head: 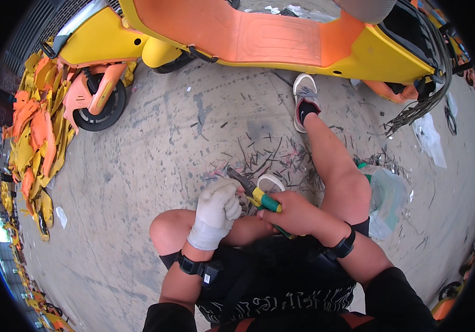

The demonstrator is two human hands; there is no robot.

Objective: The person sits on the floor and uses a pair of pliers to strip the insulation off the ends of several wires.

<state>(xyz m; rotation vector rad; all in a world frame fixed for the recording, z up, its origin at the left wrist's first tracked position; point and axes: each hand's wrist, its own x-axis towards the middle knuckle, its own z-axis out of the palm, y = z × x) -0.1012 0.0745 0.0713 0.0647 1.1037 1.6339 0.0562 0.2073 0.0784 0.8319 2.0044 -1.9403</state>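
My left hand (219, 203), in a white knit glove with a bare fingertip showing, is curled close to the jaws of a pair of pliers; whether a small piece is pinched in it cannot be made out. The pliers (267, 201) have yellow and green handles and a dark metal head, pointing up and left. My right hand (289, 211), ungloved, is closed around their handles. Beneath and beyond the pliers, many short dark wire or cable offcuts (266, 157) lie scattered on the concrete floor, near my shoes.
A yellow and orange scooter body (279, 39) spans the top, with a bundle of dark cables (424, 106) hanging at its right end. Orange and yellow plastic panels (38, 124) are heaped at left. A translucent plastic bag (389, 203) lies beside my right knee.
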